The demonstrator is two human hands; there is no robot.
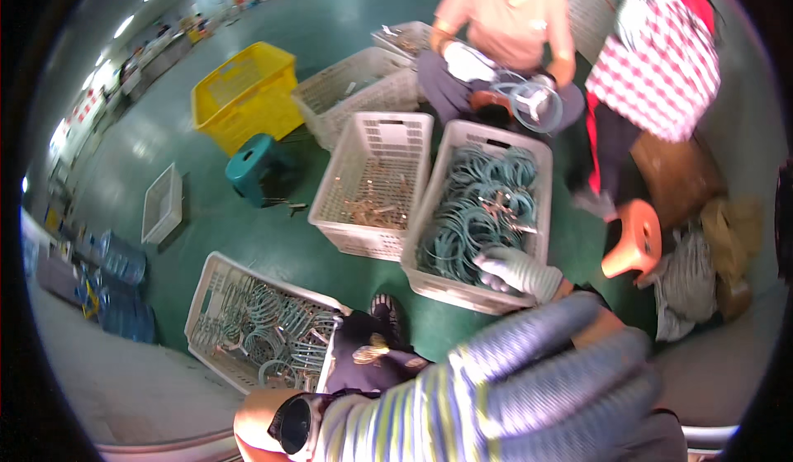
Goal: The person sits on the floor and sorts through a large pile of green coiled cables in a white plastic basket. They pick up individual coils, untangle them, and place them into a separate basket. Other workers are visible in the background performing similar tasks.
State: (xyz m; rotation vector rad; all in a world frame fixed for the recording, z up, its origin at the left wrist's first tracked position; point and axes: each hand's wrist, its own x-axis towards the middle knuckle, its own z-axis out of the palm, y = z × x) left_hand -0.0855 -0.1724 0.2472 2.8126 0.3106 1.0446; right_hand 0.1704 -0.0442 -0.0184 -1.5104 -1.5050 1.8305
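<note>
My left hand [496, 388], in a striped knit glove with a grey-blue coated palm, is close in the foreground. Its fingers stretch to the right, with nothing visible in them, and a dark watch [293, 423] sits on that wrist. Beyond it, my right hand [520, 270], also gloved, reaches over the near right part of a white crate [475, 297]. Its fingers curl down against a heap of blue-green wire-like rings [458, 231]; what they grip is hidden. Coppery pieces [500, 206] lie among the rings.
Beside it stands a white crate [363, 243] with small coppery parts. Another crate [206, 297] at lower left holds metal rings. A yellow crate [248, 90], a teal stool [252, 169] and an orange stool [634, 239] surround them. A seated person [504, 24] handles rings opposite.
</note>
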